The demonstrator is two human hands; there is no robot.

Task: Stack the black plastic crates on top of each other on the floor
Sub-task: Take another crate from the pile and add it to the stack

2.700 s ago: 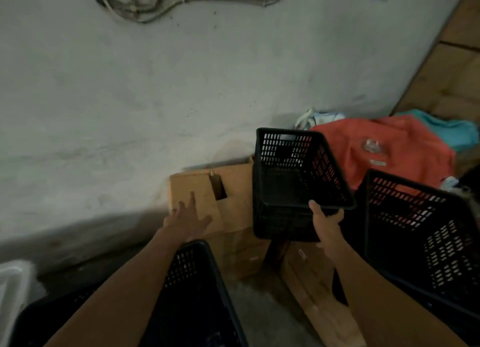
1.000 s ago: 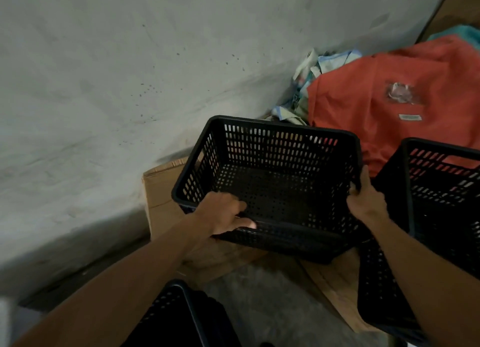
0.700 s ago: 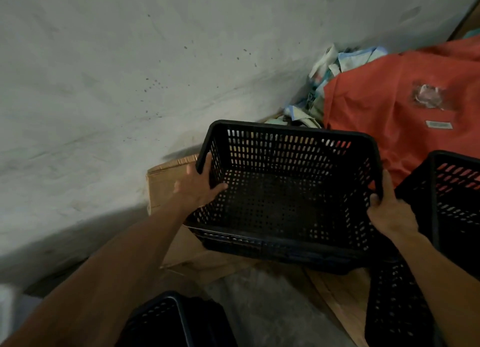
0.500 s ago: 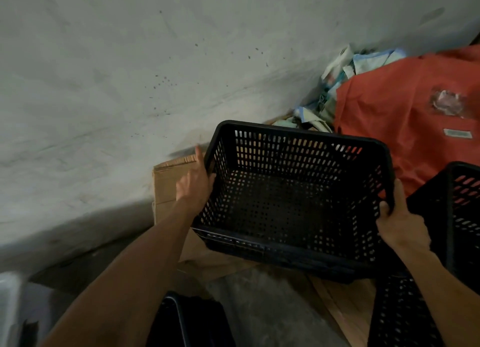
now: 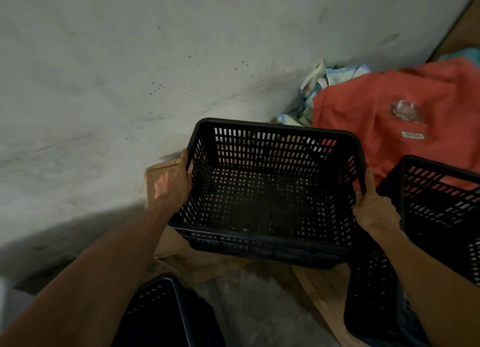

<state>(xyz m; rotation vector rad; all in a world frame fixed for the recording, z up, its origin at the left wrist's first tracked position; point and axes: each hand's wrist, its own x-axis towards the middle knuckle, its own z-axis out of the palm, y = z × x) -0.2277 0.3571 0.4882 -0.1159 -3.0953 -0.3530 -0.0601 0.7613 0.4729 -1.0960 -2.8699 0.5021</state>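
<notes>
Held crate: you are holding a black slotted plastic crate [image 5: 270,191] in the middle of the view, open side up and tipped slightly toward you, above flattened cardboard [image 5: 179,253] and a grey floor [image 5: 249,302].
Left hand: your left hand [image 5: 172,182] is pressing against the crate's left wall, thumb lying along the rim, fingers hidden behind the wall.
Right hand: your right hand [image 5: 374,206] is gripping the right rim, thumb pointing up along the edge, fingers curling under.
Crate on your right: a second black crate [image 5: 441,211] is sitting just beside the held one, partly hidden by your right forearm.
Crate below: a third black crate [image 5: 166,313] is showing at the bottom edge, under your left forearm.
Behind: an orange-red cloth [image 5: 389,128] is lying against a grey wall [image 5: 130,74], crumpled papers [image 5: 319,87] beside it.
</notes>
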